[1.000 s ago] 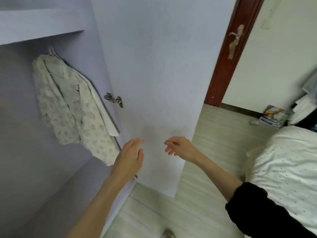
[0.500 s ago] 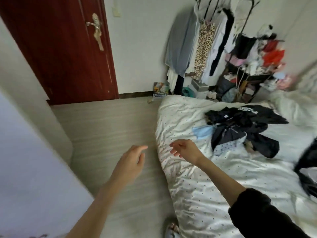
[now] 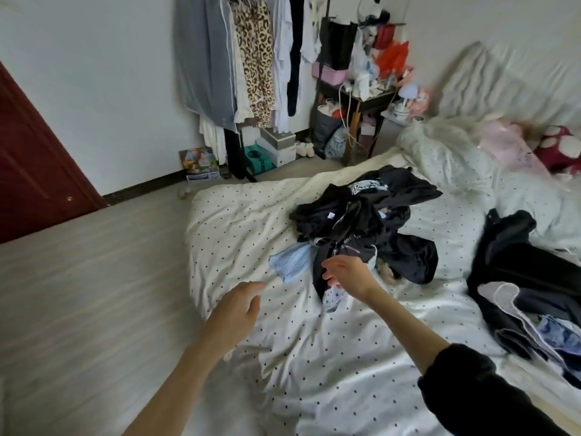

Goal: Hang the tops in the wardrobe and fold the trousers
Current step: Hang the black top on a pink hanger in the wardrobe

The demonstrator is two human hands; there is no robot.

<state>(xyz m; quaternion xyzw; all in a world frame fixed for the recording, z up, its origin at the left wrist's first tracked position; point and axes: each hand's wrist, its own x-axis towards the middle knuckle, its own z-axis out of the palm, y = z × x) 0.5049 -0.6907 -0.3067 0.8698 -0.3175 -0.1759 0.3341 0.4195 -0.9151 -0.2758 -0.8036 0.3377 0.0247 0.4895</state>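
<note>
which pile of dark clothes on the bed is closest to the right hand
The dark heap mid-bed with the light blue garment at its edge; the right hand hovers just before it. The other dark pile lies far right.

a lived-in home bedroom — a bed (image 3: 251, 221) under a white polka-dot cover fills the right side, with loose dark clothes (image 3: 371, 221) heaped on it. against the far white wall stands an open clothes rail (image 3: 251, 58) hung with garments, beside a cluttered side table (image 3: 361, 99) and stacked boxes (image 3: 276, 149) — a dark red door (image 3: 31, 171) and pale plank floor (image 3: 94, 278) sit to the left.
</note>
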